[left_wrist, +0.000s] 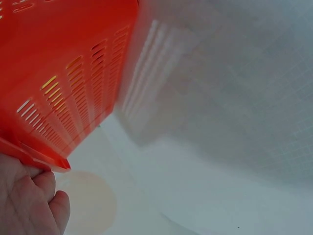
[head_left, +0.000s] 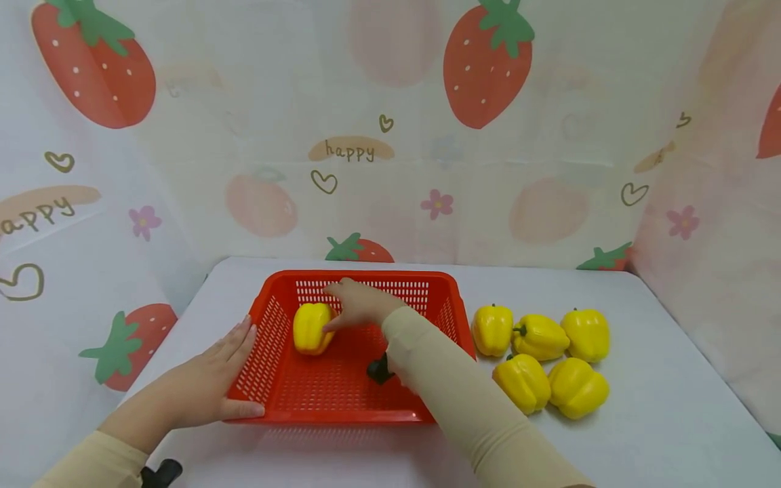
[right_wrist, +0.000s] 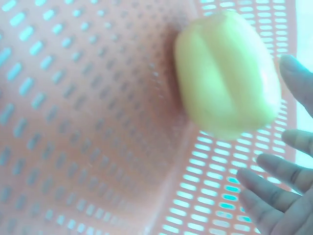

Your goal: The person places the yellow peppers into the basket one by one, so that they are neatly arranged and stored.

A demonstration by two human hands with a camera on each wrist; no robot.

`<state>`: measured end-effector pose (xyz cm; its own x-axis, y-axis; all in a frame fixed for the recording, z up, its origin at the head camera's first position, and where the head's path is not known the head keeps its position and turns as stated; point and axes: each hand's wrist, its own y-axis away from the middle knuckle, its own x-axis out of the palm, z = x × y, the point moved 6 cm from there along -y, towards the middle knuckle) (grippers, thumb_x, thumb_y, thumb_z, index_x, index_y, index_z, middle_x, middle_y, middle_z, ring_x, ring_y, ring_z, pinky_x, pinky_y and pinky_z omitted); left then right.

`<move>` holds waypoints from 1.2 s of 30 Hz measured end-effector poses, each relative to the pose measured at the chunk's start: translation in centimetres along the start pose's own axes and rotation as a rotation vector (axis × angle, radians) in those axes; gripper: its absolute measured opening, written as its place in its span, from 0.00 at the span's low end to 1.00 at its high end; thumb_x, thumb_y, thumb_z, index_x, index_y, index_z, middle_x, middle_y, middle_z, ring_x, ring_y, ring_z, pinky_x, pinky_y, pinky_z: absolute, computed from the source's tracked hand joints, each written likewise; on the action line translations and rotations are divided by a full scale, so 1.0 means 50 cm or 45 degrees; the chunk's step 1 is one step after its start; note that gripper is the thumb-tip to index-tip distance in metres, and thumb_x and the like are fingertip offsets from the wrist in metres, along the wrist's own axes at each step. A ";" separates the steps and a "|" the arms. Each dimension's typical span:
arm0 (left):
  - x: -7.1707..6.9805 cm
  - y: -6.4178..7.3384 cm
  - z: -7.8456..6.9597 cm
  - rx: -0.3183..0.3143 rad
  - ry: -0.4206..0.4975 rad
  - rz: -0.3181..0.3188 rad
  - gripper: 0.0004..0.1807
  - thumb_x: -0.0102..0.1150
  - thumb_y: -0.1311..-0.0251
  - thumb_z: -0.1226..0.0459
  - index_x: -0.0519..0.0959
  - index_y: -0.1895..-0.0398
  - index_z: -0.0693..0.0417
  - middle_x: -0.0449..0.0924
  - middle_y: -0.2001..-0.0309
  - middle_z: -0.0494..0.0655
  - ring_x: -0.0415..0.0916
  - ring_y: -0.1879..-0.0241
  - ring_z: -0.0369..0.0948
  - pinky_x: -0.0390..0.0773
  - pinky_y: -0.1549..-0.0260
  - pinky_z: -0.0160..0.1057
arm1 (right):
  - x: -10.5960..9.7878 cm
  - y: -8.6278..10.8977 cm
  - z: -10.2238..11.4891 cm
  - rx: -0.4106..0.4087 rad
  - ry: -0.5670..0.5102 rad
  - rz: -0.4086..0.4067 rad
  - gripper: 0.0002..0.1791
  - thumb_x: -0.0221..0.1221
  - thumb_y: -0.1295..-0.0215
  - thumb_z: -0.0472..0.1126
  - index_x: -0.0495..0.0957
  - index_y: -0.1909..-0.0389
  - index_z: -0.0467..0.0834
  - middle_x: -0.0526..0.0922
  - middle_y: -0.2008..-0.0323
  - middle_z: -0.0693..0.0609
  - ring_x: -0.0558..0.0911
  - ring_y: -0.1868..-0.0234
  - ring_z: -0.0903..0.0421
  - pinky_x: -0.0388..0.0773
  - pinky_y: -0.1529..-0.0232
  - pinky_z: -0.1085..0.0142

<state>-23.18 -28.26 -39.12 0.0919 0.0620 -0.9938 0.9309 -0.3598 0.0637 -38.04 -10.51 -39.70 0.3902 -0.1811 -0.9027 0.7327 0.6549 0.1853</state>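
A yellow bell pepper (head_left: pixel 312 329) lies in the left part of a red plastic basket (head_left: pixel 342 415). My right hand (head_left: pixel 361 302) reaches down into the basket beside this pepper, thumb and fingers spread apart. In the right wrist view, a gap shows between the pepper (right_wrist: pixel 227 73) and the fingers (right_wrist: pixel 274 188). My left hand (head_left: pixel 204 383) holds the basket's near left corner, with its thumb along the front rim and its fingers at the left rim. From the left wrist view, fingers (left_wrist: pixel 46 188) appear just under the rim, partly hidden by the basket wall (left_wrist: pixel 58 54).
Several more yellow bell peppers (head_left: pixel 539 337) lie in a loose group on the white table (head_left: pixel 665 407), right of the basket. A printed cloth (head_left: pixel 390 203) with strawberries stands behind and at both sides. Small black devices (head_left: pixel 381 369) show at both wrists.
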 end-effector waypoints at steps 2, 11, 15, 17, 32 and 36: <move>-0.002 0.000 -0.001 0.003 0.003 0.003 0.66 0.48 0.63 0.25 0.44 0.30 0.63 0.41 0.29 0.60 0.46 0.32 0.56 0.63 0.43 0.56 | -0.010 0.007 -0.002 -0.007 -0.024 -0.002 0.44 0.62 0.49 0.61 0.57 0.32 0.52 0.59 0.34 0.52 0.61 0.36 0.55 0.62 0.37 0.58; -0.006 -0.001 -0.004 -0.005 0.010 0.026 0.67 0.46 0.63 0.25 0.43 0.30 0.63 0.41 0.29 0.61 0.46 0.33 0.57 0.64 0.44 0.57 | -0.043 0.026 -0.011 -0.077 -0.063 -0.049 0.40 0.62 0.49 0.61 0.62 0.35 0.53 0.64 0.37 0.56 0.62 0.37 0.57 0.62 0.37 0.59; -0.007 0.000 -0.006 0.001 0.005 0.022 0.67 0.46 0.63 0.25 0.44 0.30 0.64 0.42 0.30 0.61 0.47 0.33 0.57 0.65 0.44 0.57 | -0.054 0.038 -0.012 -0.097 -0.052 -0.030 0.40 0.61 0.49 0.63 0.63 0.35 0.52 0.64 0.37 0.56 0.62 0.37 0.58 0.62 0.38 0.61; -0.009 0.000 -0.008 0.004 0.005 0.017 0.66 0.46 0.63 0.25 0.45 0.30 0.64 0.43 0.30 0.61 0.47 0.33 0.57 0.64 0.44 0.57 | -0.060 0.046 -0.013 -0.095 -0.060 -0.021 0.41 0.61 0.50 0.64 0.63 0.36 0.52 0.64 0.37 0.56 0.62 0.37 0.58 0.63 0.38 0.61; -0.005 -0.003 -0.009 0.006 0.009 0.034 0.67 0.44 0.64 0.24 0.43 0.30 0.63 0.41 0.30 0.60 0.46 0.33 0.56 0.66 0.46 0.57 | -0.123 0.105 -0.038 -0.158 -0.104 -0.080 0.38 0.61 0.49 0.62 0.66 0.38 0.51 0.68 0.40 0.53 0.70 0.43 0.54 0.67 0.42 0.61; -0.005 -0.001 -0.009 0.010 0.001 0.028 0.67 0.43 0.64 0.23 0.43 0.30 0.63 0.42 0.30 0.61 0.46 0.33 0.56 0.66 0.45 0.57 | -0.133 0.119 -0.044 -0.165 -0.114 -0.078 0.35 0.62 0.47 0.59 0.66 0.38 0.51 0.70 0.42 0.53 0.71 0.44 0.53 0.69 0.44 0.61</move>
<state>-23.11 -27.83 -38.82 0.1129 0.0548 -0.9921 0.9257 -0.3685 0.0849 -37.49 -3.79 -33.43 0.3996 -0.2847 -0.8714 0.6810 0.7285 0.0742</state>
